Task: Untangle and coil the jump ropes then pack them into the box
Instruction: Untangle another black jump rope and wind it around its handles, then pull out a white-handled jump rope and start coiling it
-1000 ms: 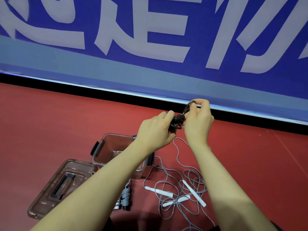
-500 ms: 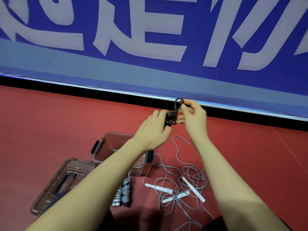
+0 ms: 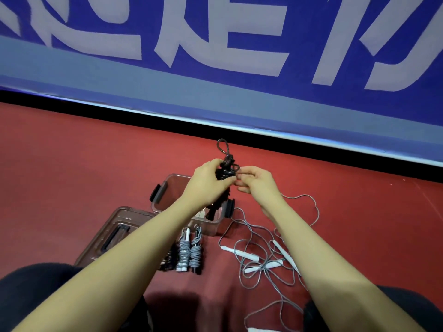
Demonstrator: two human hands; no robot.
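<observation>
My left hand (image 3: 208, 180) grips a coiled black jump rope (image 3: 226, 164) held upright above the box, its handles hanging down under my wrist. A small loop of the rope sticks up above the coil. My right hand (image 3: 257, 182) pinches the rope's cord at the side of the coil. Below, the clear brownish box (image 3: 165, 188) stands open on the red floor. Two coiled grey ropes (image 3: 189, 254) lie in front of the box. A tangle of grey rope with white handles (image 3: 266, 257) spreads on the floor at right.
The box's lid (image 3: 112, 233) lies flat to the left of the box. A blue banner with white lettering (image 3: 215, 56) runs along the far edge of the floor. My dark-clothed knees (image 3: 36, 291) show at the bottom corners.
Both hands have come lower and closer to the box with the black rope. The right hand went from the top loop down to the coil's side, leaving the loop standing free above.
</observation>
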